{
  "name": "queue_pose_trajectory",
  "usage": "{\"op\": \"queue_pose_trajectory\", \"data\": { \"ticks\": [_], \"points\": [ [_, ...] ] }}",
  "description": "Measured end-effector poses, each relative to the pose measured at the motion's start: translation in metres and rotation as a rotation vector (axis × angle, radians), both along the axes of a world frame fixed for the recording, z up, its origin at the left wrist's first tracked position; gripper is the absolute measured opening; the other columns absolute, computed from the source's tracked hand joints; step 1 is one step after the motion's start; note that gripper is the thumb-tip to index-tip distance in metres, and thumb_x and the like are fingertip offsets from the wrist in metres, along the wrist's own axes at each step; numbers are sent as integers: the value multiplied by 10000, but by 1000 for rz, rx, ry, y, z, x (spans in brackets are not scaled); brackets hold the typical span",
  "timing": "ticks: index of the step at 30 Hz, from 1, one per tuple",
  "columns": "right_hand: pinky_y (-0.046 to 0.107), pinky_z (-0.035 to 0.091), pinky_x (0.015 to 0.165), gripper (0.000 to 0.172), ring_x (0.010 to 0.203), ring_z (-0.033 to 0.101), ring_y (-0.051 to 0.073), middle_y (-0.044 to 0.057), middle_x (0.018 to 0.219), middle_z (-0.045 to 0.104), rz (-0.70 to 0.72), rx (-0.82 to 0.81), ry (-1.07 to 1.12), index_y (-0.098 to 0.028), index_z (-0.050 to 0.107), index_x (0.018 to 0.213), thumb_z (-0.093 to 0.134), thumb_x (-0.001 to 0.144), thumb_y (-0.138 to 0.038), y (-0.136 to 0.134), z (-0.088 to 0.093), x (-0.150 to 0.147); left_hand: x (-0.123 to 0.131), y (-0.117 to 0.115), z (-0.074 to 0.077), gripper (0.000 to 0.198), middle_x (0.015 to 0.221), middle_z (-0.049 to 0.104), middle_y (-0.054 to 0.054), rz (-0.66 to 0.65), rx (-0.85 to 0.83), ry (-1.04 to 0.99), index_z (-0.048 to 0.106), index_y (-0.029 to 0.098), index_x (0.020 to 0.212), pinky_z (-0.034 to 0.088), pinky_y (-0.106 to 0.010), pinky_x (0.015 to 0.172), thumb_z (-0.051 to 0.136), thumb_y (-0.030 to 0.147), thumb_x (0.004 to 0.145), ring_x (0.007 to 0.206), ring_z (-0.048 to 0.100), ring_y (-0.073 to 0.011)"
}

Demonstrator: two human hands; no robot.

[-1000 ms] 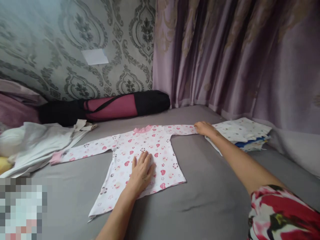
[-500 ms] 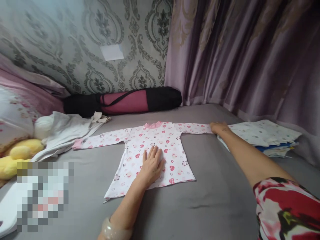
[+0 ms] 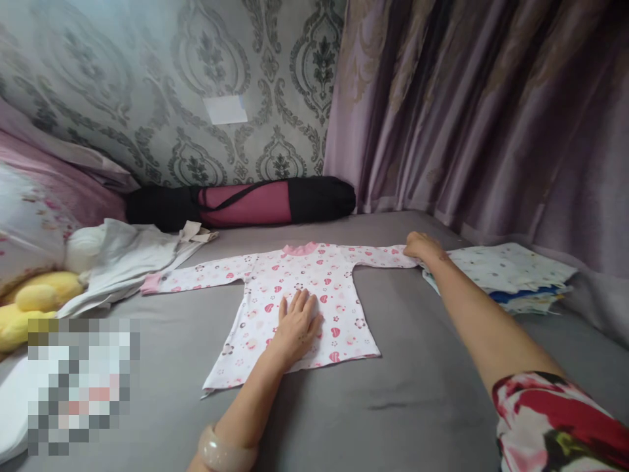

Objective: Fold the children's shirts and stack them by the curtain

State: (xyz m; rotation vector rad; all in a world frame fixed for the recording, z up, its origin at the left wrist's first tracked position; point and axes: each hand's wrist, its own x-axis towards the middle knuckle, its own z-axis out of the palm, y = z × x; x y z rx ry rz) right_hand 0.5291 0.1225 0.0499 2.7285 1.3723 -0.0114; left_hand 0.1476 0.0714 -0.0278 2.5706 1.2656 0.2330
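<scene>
A white long-sleeved child's shirt [image 3: 289, 282] with a pink collar and pink heart and flower prints lies spread on the grey bedsheet [image 3: 422, 406], both sleeves stretched out sideways. Flat on its lower front rests my left hand [image 3: 299, 324], fingers spread, a pale bangle on the wrist. My right hand [image 3: 423, 246] is closed on the end of the right-side sleeve and hides that cuff. The opposite pink cuff [image 3: 151, 284] lies free on the sheet.
Just beyond my right hand is a stack of folded clothes [image 3: 511, 265]. Light grey clothes [image 3: 128, 255] and a yellow plush toy [image 3: 39, 305] are at the left. A black and maroon long bag [image 3: 246, 202] lies along the wall; a purple curtain [image 3: 442, 105] hangs at the right.
My right hand has shifted slightly left and up, still at the sleeve end, which is drawn in a little. My left hand stays flat on the shirt. The view has moved slightly.
</scene>
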Motion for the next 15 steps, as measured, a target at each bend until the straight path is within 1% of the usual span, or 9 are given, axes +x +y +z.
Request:
{"op": "queue_pose_trajectory", "data": {
  "ticks": [2, 3, 5, 7, 9, 10, 12, 14, 15],
  "points": [
    [328, 488, 766, 234, 954, 664, 278, 164, 944, 712, 1, 41, 100, -146, 730, 942, 656, 736, -228, -1, 10, -8, 0, 1, -2, 483, 1537, 325, -151, 2, 0, 4, 390, 190, 1413, 146, -573, 1156, 338, 367, 967, 1451, 222, -274],
    [311, 487, 738, 183, 904, 671, 264, 135, 869, 715, 9, 102, 150, -162, 731, 868, 677, 731, -270, -2, 13, -11, 0, 1, -3, 486, 1539, 321, -151, 4, 0, 8, 388, 188, 1415, 143, -571, 1158, 335, 369, 968, 1451, 221, -273],
    [284, 482, 683, 146, 799, 671, 235, 74, 716, 690, 10, 304, 279, -181, 707, 745, 699, 728, -325, -3, 14, -17, 0, 2, -3, 496, 1545, 308, -151, 8, -1, 21, 380, 178, 1423, 136, -566, 1162, 329, 375, 970, 1454, 214, -273],
    [260, 477, 611, 154, 690, 652, 201, 24, 609, 642, -44, 590, 495, -183, 668, 698, 712, 726, -327, -2, 11, -23, 0, 2, -2, 507, 1551, 294, -150, 11, -11, 38, 374, 167, 1428, 129, -559, 1167, 327, 382, 971, 1457, 205, -270],
    [241, 476, 539, 131, 588, 614, 161, -16, 556, 608, -180, 874, 836, -182, 625, 705, 730, 709, -259, 0, 7, -32, 0, 3, -1, 513, 1553, 289, -149, 14, -22, 48, 372, 162, 1431, 126, -553, 1170, 330, 384, 970, 1458, 201, -267],
    [235, 480, 512, 131, 551, 597, 144, -30, 543, 599, -252, 973, 1003, -183, 601, 711, 730, 696, -202, 1, 5, -37, 0, 2, 0, 515, 1554, 288, -149, 15, -25, 52, 371, 163, 1432, 126, -552, 1170, 330, 387, 971, 1458, 203, -266],
    [231, 500, 491, 167, 514, 581, 122, -46, 533, 596, -336, 1067, 1241, -183, 565, 713, 695, 675, -85, 4, 4, -47, 1, 1, 0, 515, 1553, 289, -148, 13, -20, 55, 369, 166, 1434, 128, -551, 1170, 320, 392, 974, 1457, 207, -263],
    [224, 520, 493, 203, 499, 576, 104, -57, 522, 590, -330, 1122, 1414, -182, 538, 685, 638, 659, -7, 8, 4, -54, 1, -1, 0, 513, 1552, 293, -147, 9, -2, 62, 365, 169, 1437, 135, -552, 1168, 303, 393, 979, 1456, 211, -264],
    [212, 521, 491, 216, 488, 570, 93, -64, 512, 581, -297, 1170, 1504, -182, 525, 666, 617, 653, 13, 10, 3, -56, 1, -2, 1, 512, 1550, 297, -147, 5, 8, 70, 363, 170, 1438, 142, -553, 1166, 295, 392, 981, 1455, 214, -266]
  ]
}}
